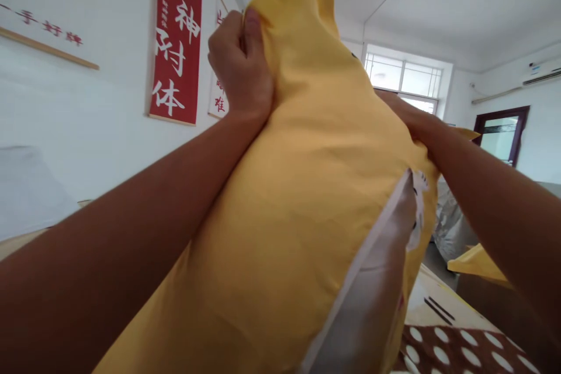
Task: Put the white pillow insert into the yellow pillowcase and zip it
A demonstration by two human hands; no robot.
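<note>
A yellow pillowcase (298, 187) with a plump filling stands raised before me and fills the middle of the head view. My left hand (241, 61) is closed on its upper left edge, thumb on the cloth and fingers curled. The top corner flares upward above that fist. Behind the right side of the case reaches my right hand (390, 102); its fingers are hidden by the cloth. A long slit at the lower right shows a white pillow (368, 286) inside. Part of a white printed figure (418, 210) shows beside the slit.
Brown polka-dot cloth (456, 350) and two thin dark strips (438, 310) lie on the table (423, 289) at lower right. More yellow fabric (477, 263) is beyond. A red scroll (177, 41) hangs on the left wall; white cloth (30, 193) is at left.
</note>
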